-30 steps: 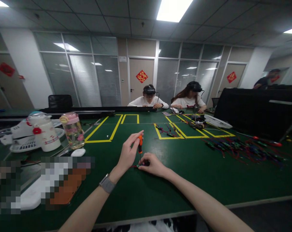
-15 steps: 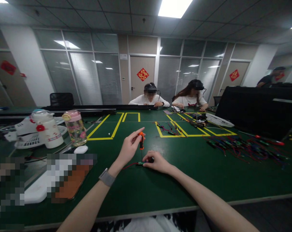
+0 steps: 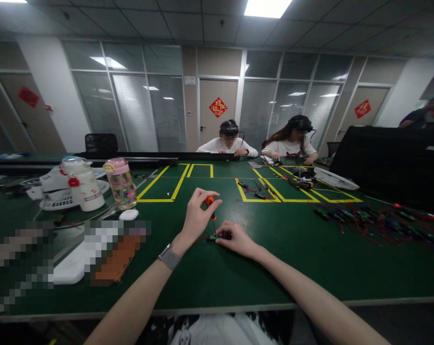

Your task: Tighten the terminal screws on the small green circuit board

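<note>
My left hand (image 3: 197, 215) pinches the orange handle of a small screwdriver (image 3: 210, 205), held upright with its tip down on a small green connector (image 3: 214, 236) on the green table (image 3: 210, 273). My right hand (image 3: 236, 238) presses that connector down against the table, fingers curled over its black end. A thin red wire runs from the connector to the left, under my left hand. A grey watch sits on my left wrist.
Two bottles (image 3: 121, 183) and white items stand at the left. A pile of red and black wires with connectors (image 3: 375, 220) lies at the right. Two people sit at the far side behind yellow taped boxes (image 3: 166, 184). A black case (image 3: 389, 163) stands at right.
My left fingers have closed further round the screwdriver handle and shifted their pinch on it. The view has drifted left and down. My right hand stays on the connector.
</note>
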{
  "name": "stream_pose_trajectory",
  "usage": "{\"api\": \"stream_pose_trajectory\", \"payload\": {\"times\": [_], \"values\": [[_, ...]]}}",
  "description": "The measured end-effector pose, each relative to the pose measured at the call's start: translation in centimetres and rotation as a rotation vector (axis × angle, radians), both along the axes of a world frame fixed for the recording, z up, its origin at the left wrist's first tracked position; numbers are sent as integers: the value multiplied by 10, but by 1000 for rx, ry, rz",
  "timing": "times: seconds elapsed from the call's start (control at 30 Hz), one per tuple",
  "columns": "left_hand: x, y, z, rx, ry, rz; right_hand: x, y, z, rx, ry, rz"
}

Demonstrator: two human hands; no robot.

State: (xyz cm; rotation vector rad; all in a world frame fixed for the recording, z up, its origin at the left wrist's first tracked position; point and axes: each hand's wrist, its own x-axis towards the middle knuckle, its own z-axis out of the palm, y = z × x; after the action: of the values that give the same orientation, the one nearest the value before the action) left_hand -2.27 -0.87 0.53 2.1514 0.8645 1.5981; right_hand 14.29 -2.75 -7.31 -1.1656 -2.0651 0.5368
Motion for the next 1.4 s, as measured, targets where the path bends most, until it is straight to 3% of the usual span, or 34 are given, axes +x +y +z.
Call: {"api": "stream_pose_trajectory", "payload": {"times": [0.07, 0.23, 0.43, 0.63, 0.77, 0.83, 1.03, 1.27, 1.4], "values": [[0, 0, -1, 61, 38, 41, 0, 0, 0, 2, -5, 1], [3, -1, -3, -63, 21, -208, 1, 1, 0, -10, 3, 20], [2, -3, -5, 158, 179, 109, 1, 2, 0, 11, -16, 20], [7, -3, -5, 81, 64, -93, 3, 3, -1, -4, 4, 46], [7, -2, -5, 101, 56, 133, 3, 3, -2, -20, 29, 44], [6, -3, -5, 123, 71, 177, 4, 4, -2, -20, 34, 40], [8, 0, -7, -54, -62, -174, 4, 3, 0, -51, 41, 48], [5, -2, -2, 60, -3, 55, 5, 3, 1, -47, 40, 60], [6, 0, -2, -50, -60, -123, 6, 3, 2, -45, 37, 70]]}}
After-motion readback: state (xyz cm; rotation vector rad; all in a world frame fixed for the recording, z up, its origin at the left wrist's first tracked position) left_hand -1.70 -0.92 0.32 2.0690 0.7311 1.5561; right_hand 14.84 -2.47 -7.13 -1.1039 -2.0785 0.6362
